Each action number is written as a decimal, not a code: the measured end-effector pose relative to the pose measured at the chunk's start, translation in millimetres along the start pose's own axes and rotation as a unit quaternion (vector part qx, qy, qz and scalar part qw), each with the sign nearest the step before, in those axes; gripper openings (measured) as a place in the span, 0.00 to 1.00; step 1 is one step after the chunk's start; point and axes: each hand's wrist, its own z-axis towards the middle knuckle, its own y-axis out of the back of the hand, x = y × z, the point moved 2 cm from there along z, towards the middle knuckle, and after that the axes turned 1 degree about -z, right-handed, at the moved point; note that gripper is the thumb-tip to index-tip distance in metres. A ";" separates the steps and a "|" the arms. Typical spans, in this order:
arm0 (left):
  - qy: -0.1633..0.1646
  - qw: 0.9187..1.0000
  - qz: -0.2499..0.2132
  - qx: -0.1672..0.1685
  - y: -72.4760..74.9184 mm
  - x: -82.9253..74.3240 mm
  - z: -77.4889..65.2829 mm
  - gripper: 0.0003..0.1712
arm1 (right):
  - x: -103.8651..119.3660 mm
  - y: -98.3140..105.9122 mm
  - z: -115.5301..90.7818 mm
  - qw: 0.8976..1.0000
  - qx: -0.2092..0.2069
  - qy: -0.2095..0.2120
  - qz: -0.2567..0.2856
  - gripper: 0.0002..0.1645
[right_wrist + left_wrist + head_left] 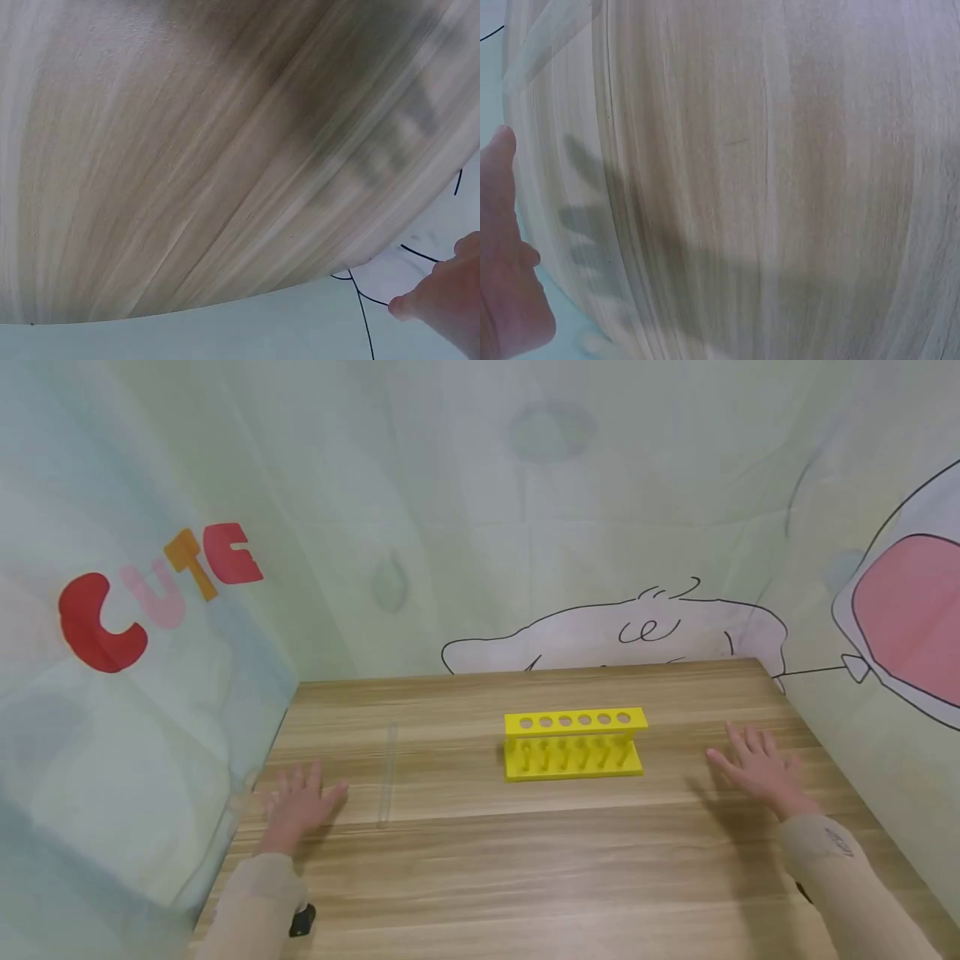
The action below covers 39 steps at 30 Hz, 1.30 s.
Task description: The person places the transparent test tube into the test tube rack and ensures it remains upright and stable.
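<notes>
A yellow test tube rack point(576, 770), with a row of round holes in its top bar and pegs on its base, stands right of the table's middle. To its left lies a clear glass tube point(387, 777), lengthwise and hard to see against the wood. My left hand point(298, 806) is spread with straight fingers left of the tube, apart from it and holding nothing. Fingers spread, my right hand point(761, 772) hovers over the table right of the rack, holding nothing. In the left wrist view, part of the left hand point(510, 262) shows; the right wrist view catches fingers point(442, 296).
Both hands cast shadows on the wooden table point(480, 877). Its far edge meets a pale printed curtain point(450, 485), which also hangs along the left and right sides. A black wrist device point(302, 921) shows at the left sleeve.
</notes>
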 end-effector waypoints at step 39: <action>-0.062 0.990 -0.025 -0.120 -8.6 -22.1 17.9 0.36 | 60.4 12.6 23.1 0.969 -0.127 0.031 0.210 0.36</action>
